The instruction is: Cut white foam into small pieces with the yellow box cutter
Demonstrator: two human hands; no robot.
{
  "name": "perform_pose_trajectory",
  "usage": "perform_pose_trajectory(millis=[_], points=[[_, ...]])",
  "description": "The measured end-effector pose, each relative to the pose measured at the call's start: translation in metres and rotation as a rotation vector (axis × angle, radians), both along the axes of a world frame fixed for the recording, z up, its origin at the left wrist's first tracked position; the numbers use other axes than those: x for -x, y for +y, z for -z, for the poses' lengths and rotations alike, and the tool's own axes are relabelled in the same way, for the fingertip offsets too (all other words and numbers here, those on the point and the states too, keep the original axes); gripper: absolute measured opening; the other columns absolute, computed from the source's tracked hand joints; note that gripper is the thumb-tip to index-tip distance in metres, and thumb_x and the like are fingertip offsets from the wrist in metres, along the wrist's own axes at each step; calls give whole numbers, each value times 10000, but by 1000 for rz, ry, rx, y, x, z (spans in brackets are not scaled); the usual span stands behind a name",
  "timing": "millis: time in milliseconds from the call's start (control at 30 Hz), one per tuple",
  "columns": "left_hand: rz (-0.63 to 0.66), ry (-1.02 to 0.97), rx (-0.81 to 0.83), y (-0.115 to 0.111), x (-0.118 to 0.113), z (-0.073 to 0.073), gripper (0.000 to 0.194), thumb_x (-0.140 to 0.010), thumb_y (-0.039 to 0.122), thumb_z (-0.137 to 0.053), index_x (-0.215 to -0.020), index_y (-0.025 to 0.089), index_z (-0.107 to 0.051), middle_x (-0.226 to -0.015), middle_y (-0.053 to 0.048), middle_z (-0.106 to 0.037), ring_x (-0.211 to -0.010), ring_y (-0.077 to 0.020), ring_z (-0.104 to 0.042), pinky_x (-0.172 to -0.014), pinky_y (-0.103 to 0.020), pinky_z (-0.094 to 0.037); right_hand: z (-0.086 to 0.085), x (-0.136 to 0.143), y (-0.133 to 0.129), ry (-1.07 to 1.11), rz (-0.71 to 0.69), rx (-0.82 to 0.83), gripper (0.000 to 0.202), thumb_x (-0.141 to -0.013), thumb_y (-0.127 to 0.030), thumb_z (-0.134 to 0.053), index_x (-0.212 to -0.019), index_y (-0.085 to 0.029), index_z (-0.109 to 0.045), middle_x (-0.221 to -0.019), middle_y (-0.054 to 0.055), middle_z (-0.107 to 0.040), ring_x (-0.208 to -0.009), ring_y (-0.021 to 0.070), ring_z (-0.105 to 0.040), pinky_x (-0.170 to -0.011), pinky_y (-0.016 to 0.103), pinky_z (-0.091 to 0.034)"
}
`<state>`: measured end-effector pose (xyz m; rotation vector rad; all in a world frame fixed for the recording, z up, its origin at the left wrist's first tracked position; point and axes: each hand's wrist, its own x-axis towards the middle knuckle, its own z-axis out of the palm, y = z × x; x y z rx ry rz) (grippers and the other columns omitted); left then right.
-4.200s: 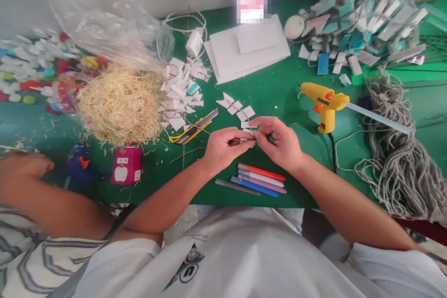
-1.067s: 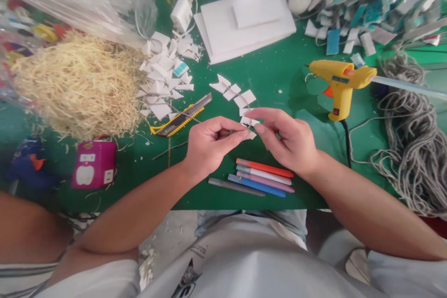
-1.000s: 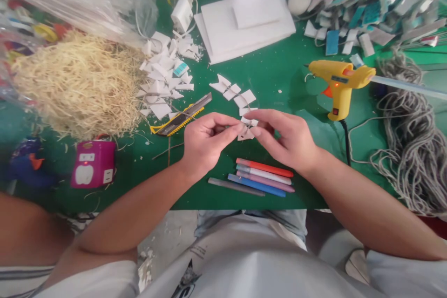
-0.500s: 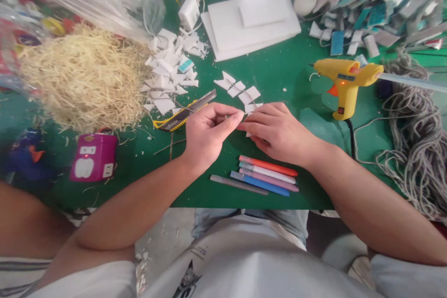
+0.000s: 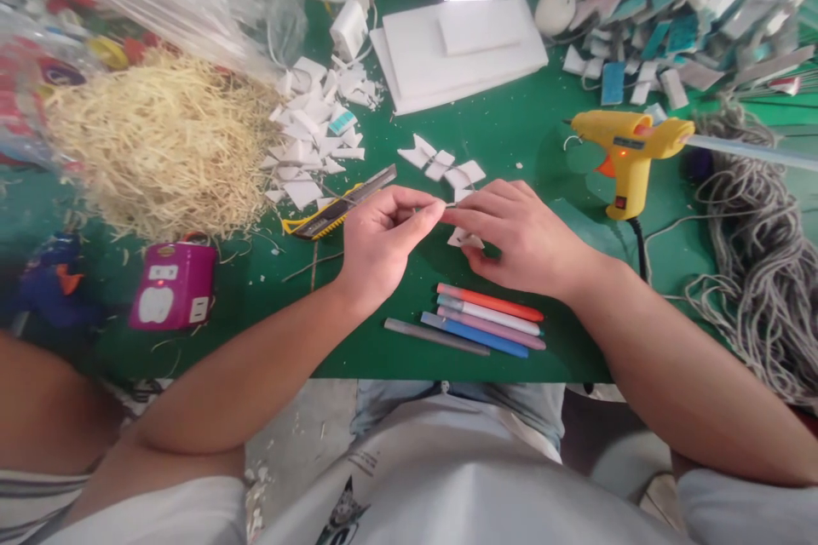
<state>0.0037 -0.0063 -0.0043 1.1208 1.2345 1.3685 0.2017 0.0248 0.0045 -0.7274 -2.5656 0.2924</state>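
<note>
My left hand [image 5: 387, 238] is closed in a pinch, thumb against forefinger. A thin pale bit shows at its tips, too small to name. My right hand [image 5: 517, 234] lies just to the right, forefinger stretched to the left fingertips and thumb held apart below. A cut white piece [image 5: 465, 238] sits between that thumb and forefinger, partly covered. Beyond the hands, several white pieces [image 5: 465, 174] lie in a row, apparently joined by a thin grey string. A yellow and black utility knife [image 5: 342, 206] rests beside my left hand.
Several markers [image 5: 492, 303] lie nearer me. On the right are a yellow glue gun [image 5: 630, 153] and grey yarn [image 5: 760, 272]. To the left stand a straw pile [image 5: 166, 145], white scraps [image 5: 313, 132] and a purple socket box [image 5: 172, 285]. White sheets [image 5: 415, 60] lie behind.
The right thumb has opened away from the forefinger, and more of the white piece beneath shows. My left hand keeps its pinch, almost unmoved. The view has shifted slightly.
</note>
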Motion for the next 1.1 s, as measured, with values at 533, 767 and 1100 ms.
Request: perform_pose_trajectory(millis=[533,767,1100], points=[[10,41,-23,-1,-1,-2,143,-741,321,-832,-725,188,-781,-593,11,-675,-513,-73,-511,-468,-175,-403,1,4,-2,548,158,449,208,-917,-213,-693,-1105,-259,-771,-1107,61,-753,-1053,212,-701,-935,385,-583],[80,44,-62,-4,-2,0,138,-771,309,-824,-748,183,-775,-624,7,-691,-537,-78,-548,-497,-175,-437,5,5,-5,636,146,572,217,-928,-215,-708,-1126,-278,-767,-1141,50,-748,-1105,208,-687,-985,392,-564],[81,91,-70,-3,-1,1,171,-793,352,-817,-768,187,-780,-611,8,-667,-539,-85,-527,-499,-193,-430,2,4,-6,630,139,603,239,-941,-193,-686,-1150,-285,-759,-1162,46,-750,-1102,201,-692,-1003,401,-563]])
